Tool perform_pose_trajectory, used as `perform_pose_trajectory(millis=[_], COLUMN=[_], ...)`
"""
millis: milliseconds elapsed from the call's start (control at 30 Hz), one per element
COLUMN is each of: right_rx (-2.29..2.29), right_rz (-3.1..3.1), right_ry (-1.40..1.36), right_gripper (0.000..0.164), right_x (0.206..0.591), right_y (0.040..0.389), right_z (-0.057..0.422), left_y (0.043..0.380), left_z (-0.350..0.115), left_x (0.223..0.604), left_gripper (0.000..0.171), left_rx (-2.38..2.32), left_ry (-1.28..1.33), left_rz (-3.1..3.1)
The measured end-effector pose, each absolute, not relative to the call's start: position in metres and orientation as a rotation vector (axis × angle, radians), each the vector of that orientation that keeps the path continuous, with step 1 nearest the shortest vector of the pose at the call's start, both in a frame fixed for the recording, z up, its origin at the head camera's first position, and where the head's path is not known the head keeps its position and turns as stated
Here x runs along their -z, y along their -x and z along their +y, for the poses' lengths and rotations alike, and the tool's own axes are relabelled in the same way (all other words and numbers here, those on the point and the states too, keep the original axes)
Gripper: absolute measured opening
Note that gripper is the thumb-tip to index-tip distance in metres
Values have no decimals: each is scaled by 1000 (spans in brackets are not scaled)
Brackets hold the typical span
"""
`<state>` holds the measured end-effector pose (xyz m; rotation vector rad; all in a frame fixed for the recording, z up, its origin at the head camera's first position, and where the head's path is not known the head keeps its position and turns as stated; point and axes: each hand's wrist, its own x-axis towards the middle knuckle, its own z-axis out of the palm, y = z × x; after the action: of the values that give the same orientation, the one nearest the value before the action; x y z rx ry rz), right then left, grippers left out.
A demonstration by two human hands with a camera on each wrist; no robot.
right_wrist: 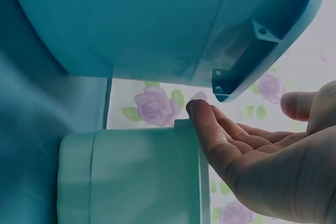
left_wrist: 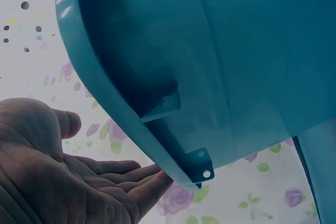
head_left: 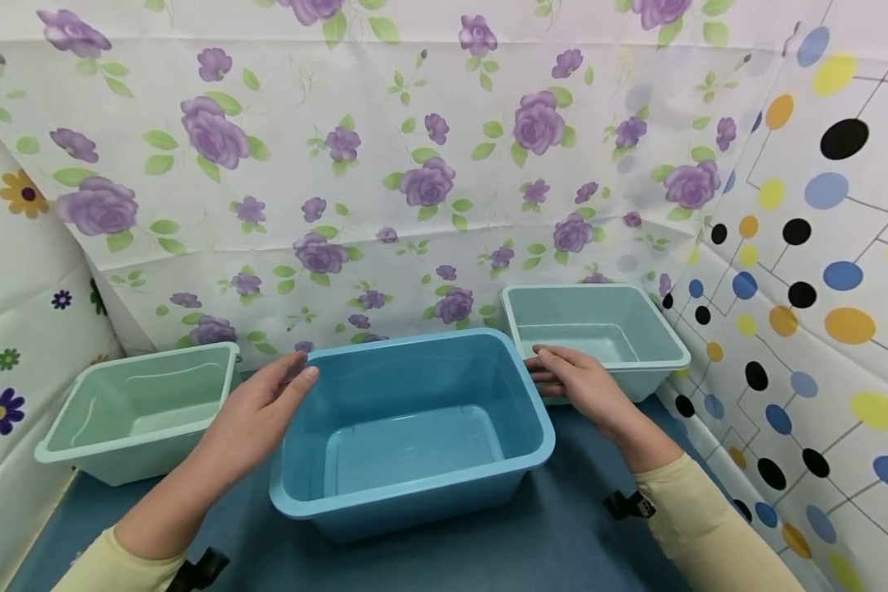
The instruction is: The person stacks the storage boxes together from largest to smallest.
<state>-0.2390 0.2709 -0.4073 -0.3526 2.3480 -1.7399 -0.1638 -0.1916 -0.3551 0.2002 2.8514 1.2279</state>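
A large blue plastic basin [head_left: 414, 448] stands on the table between my two hands. My left hand [head_left: 255, 415] is at its left rim, fingers fairly straight and thumb held apart. In the left wrist view, the fingertips [left_wrist: 164, 178] meet the rim's edge or lie just behind it; contact is unclear. On the other side, my right hand [head_left: 580, 386] is between the blue basin and a pale green basin [right_wrist: 142, 177]. Its fingers are loosely extended, near the green basin's rim in the right wrist view, and grip nothing. The blue basin looks empty inside.
Another pale green basin [head_left: 136, 423] stands at the left, partly behind my left forearm. The right-hand green basin sits at the back right. Flower-printed sheeting [head_left: 385, 271] hangs behind the blue table [head_left: 585, 526], and a dotted sheet [head_left: 807, 362] borders the right.
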Motion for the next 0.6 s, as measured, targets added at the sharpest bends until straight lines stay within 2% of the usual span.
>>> perform_pose_trajectory(millis=[600], right_rx=[1703], right_rz=[2405], right_ry=[380], right_gripper=[71], right_x=[402], right_y=[240], right_z=[286], left_y=[166], left_z=[-180], left_x=[348], left_gripper=[85], left_rx=[-1107], left_ry=[-281], left_rz=[2847])
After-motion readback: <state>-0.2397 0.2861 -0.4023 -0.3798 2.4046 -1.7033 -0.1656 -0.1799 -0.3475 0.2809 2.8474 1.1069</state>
